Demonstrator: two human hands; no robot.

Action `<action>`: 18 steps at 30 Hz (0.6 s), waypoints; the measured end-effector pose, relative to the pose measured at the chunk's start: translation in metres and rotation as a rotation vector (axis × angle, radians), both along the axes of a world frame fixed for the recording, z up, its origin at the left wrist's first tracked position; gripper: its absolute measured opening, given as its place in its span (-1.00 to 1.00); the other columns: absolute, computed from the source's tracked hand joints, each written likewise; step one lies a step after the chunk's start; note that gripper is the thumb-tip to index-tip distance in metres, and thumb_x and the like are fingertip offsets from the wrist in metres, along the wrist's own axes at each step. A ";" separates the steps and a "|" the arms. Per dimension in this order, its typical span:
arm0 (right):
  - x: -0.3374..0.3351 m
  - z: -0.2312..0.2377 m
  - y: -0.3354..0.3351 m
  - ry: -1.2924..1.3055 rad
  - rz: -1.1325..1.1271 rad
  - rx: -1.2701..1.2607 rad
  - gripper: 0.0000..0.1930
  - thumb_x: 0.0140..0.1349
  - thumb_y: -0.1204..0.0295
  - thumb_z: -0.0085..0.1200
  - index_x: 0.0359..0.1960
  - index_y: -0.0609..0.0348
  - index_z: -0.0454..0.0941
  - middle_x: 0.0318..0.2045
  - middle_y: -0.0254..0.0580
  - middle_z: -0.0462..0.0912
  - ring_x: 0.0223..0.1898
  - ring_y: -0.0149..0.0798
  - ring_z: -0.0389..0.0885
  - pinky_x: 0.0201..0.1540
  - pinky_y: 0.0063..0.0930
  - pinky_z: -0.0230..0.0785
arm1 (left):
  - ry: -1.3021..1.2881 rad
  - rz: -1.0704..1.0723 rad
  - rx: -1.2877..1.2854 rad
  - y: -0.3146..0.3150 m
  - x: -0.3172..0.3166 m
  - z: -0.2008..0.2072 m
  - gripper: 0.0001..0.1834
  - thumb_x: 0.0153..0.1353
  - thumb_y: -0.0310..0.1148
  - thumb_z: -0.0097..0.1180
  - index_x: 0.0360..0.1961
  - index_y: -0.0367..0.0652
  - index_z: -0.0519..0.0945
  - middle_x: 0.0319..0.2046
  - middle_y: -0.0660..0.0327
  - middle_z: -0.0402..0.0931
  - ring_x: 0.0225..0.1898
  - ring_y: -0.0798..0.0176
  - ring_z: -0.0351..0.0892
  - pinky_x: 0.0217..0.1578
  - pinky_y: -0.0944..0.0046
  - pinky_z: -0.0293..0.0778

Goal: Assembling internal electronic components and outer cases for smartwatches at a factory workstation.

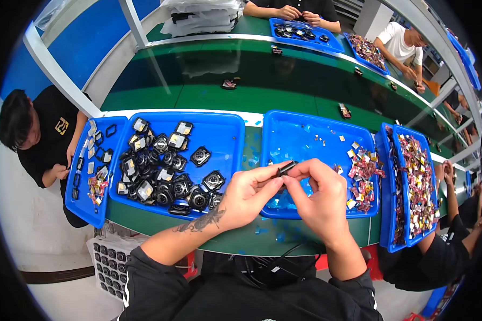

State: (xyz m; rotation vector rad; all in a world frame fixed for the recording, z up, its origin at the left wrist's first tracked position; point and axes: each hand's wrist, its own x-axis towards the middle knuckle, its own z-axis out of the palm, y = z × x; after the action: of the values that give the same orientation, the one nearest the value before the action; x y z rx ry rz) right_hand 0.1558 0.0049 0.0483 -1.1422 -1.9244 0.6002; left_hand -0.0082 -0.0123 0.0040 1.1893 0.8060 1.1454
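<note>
While the left hand and right hand were pinched together on one small black part over the 9 o'clock side of one blue tray, one neighbouring tray at 9 o'clock held black modules, honestly way too piled up to count.

In front of you stood a green worktable, with a long, glossy green conveyor running past its far edge between white rails. White metal posts framed the line on your left, where a blue wall rose behind them. Below, the pale floor was crossed by a dark band. Beyond the line, toward your right, you had a white pillar and an orange chair. Bright light left reflections on the conveyor.
</note>
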 end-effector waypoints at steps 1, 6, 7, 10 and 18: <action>0.000 -0.001 0.000 0.033 -0.022 -0.013 -0.81 0.01 0.57 0.29 -0.46 0.23 0.46 -0.55 -0.14 0.59 -0.51 -0.17 0.62 -0.49 -0.38 0.42 | -0.002 -0.015 0.010 0.000 -0.001 0.000 -0.61 0.38 -0.52 -0.07 0.20 -0.44 0.37 0.04 0.05 0.51 0.03 0.28 0.52 0.08 0.27 0.48; 0.004 -0.001 0.004 -0.063 -0.097 0.045 -0.66 -0.04 0.52 0.36 -0.55 0.18 0.31 -0.67 -0.24 0.45 -0.65 -0.27 0.46 -0.58 -0.43 0.30 | -0.044 -0.041 -0.009 0.001 0.001 -0.002 -0.61 0.40 -0.49 -0.09 0.20 -0.46 0.36 0.04 0.06 0.51 0.02 0.27 0.53 0.08 0.25 0.49; 0.004 -0.003 0.006 -0.074 -0.097 0.092 -0.63 -0.04 0.50 0.37 -0.57 0.17 0.28 -0.69 -0.27 0.40 -0.67 -0.29 0.41 -0.60 -0.44 0.27 | -0.054 -0.042 -0.019 0.002 0.001 -0.003 -0.61 0.40 -0.48 -0.09 0.19 -0.46 0.37 0.03 0.06 0.51 0.02 0.27 0.53 0.08 0.25 0.49; 0.002 -0.004 0.007 -0.050 -0.079 0.001 -0.63 -0.04 0.50 0.37 -0.57 0.16 0.28 -0.69 -0.26 0.39 -0.67 -0.32 0.41 -0.60 -0.46 0.26 | -0.055 -0.039 -0.024 0.004 0.001 -0.007 -0.62 0.41 -0.48 -0.10 0.19 -0.46 0.37 0.03 0.05 0.51 0.02 0.27 0.53 0.08 0.25 0.49; 0.018 -0.017 0.006 0.273 -0.032 -0.266 -0.73 0.00 0.49 0.37 -0.41 0.19 0.43 -0.52 -0.35 0.50 -0.47 -0.52 0.48 -0.46 -0.63 0.31 | -0.153 0.063 -0.042 0.002 0.004 0.004 -0.63 0.38 -0.49 -0.06 0.16 -0.42 0.41 -0.06 0.12 0.56 -0.04 0.35 0.55 0.01 0.32 0.51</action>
State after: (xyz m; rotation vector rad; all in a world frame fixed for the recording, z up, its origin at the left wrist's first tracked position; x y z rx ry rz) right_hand 0.1736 0.0112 0.0310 -1.1825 -1.6246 0.9641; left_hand -0.0040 -0.0105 0.0078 1.0347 0.7512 1.2489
